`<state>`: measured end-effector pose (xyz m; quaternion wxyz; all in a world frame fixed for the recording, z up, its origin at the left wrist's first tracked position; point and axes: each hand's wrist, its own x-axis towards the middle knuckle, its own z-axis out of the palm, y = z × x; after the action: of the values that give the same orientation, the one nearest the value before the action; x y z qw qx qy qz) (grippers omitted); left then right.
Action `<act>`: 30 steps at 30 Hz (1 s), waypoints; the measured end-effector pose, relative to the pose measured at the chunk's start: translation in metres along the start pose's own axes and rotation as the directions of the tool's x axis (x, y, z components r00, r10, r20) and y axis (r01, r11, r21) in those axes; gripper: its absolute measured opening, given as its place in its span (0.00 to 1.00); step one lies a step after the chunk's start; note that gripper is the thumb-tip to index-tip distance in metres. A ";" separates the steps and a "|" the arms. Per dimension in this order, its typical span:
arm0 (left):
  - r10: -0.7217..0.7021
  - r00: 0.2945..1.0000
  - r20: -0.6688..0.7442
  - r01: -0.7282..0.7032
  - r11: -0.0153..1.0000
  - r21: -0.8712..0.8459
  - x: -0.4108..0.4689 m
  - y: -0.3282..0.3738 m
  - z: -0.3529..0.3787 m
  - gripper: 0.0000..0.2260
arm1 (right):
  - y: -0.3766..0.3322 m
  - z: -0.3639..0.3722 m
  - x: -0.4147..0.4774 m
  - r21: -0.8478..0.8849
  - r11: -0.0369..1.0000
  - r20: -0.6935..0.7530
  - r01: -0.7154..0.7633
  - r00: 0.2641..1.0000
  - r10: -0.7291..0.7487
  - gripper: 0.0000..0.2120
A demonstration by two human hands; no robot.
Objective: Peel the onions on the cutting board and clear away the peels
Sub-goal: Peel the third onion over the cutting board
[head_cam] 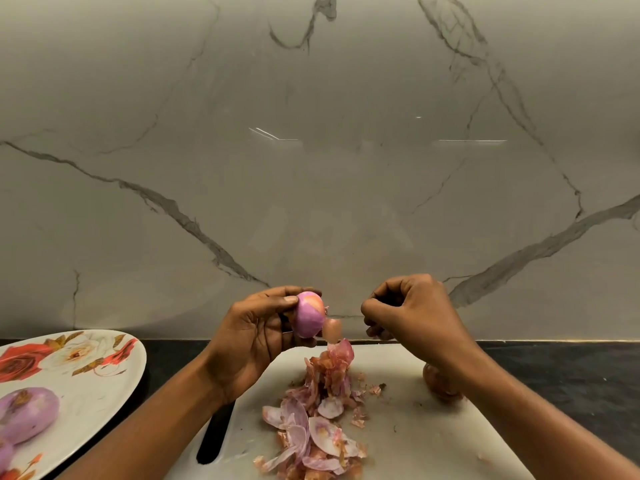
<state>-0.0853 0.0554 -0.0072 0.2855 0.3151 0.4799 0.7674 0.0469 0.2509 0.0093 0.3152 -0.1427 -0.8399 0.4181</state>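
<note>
— So, where's the onion [308,315]?
— Gripped in the left hand [249,341], raised, long axis roughly upright. The right hand [415,313] sits at its 3 o'clock, near, fingers curled; pinching anything, I cannot tell.
— Below?
— Peels [322,410] heaped at 6 o'clock on the cutting board [426,438]; plate [97,393] at 8 o'clock; dark surface [554,368], marble wall [311,168].

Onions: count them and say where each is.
4: a peeled onion in the left hand; an unpeeled onion on the cutting board near the right hand; on the floral plate, a whole onion and a frame-cropped onion. Others may be hidden.
</note>
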 end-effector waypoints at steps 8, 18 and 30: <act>0.051 0.999 0.006 -0.051 0.991 0.121 0.002 -0.001 0.001 0.14 | -0.009 0.000 -0.003 0.134 0.984 0.346 -0.119 0.936 0.066 0.07; 0.013 1.000 0.027 -0.013 1.000 0.026 -0.002 0.002 0.004 0.16 | -0.005 0.003 -0.003 0.118 0.991 0.319 -0.058 0.947 0.018 0.06; 0.058 0.998 0.037 -0.061 0.995 0.078 0.000 0.000 -0.002 0.15 | -0.004 -0.007 0.003 0.069 0.994 0.365 -0.081 0.930 0.051 0.07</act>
<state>-0.0869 0.0547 -0.0080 0.2581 0.3534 0.4956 0.7503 0.0487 0.2542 0.0170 0.1462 -0.0780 -0.8602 0.4822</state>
